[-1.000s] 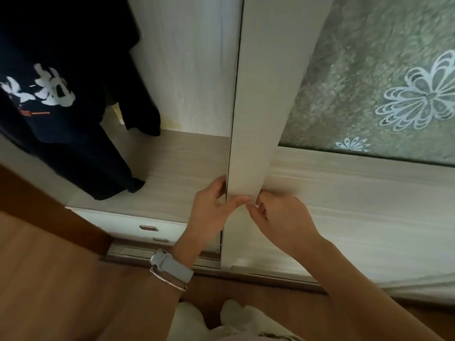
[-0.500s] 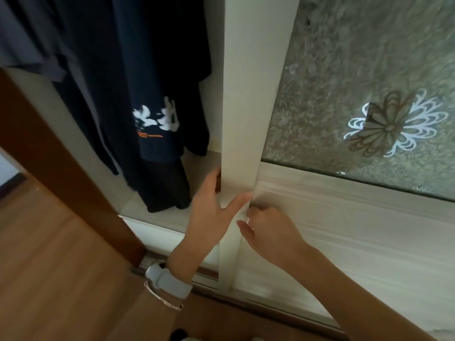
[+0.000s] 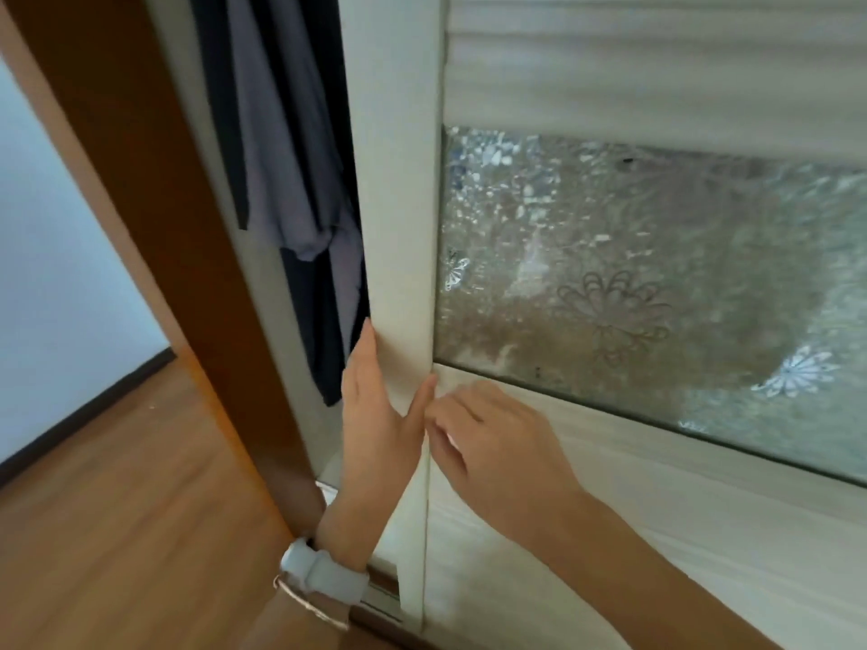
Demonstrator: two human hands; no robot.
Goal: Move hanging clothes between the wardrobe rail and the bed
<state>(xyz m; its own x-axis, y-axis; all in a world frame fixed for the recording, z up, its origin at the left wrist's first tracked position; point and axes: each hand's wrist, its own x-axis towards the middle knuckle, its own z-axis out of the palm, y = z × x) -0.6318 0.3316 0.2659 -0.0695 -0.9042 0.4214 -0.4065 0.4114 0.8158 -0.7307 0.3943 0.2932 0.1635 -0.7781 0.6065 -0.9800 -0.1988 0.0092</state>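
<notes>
left hand (image 3: pixel 375 415) grips the upright edge strip of the pale wood-grain wardrobe door (image 3: pixel 399 227). its fingers wrap round the strip's left edge and disappear behind it, and the thumb lies straight across the front face with its tip at the seam where strip meets lower panel. right hand (image 3: pixel 502 457) is just beside it against the door's lower panel, fingers bent, tips at that same seam near the left thumb. whether it pinches the door or only touches it cannot be told.

left of the door's edge the wardrobe stands open by a narrow gap, bounded on its far side by the pale wardrobe side wall (image 3: pixel 309 438). the clothes hang inside that gap. a grey soft-fabric garment (image 3: pixel 291 157) hangs with its hem bunched partway down, and dark navy garments (image 3: pixel 319 340) hang beside and behind it, reaching lower, down to about the left hand's fingertips. their tops are cut off by the upper edge of the view.

the door carries a frosted glass pane with pale flower patterns (image 3: pixel 657 274) between its upper and lower wood panels. a brown wooden upright (image 3: pixel 155 204) stands against the wardrobe's left side, with an orange-brown wooden floor (image 3: pixel 117 509) and a white wall (image 3: pixel 56 274) beyond. a white-strapped watch (image 3: pixel 323 574) and a thin metal bangle (image 3: pixel 305 607) sit on the left wrist.
</notes>
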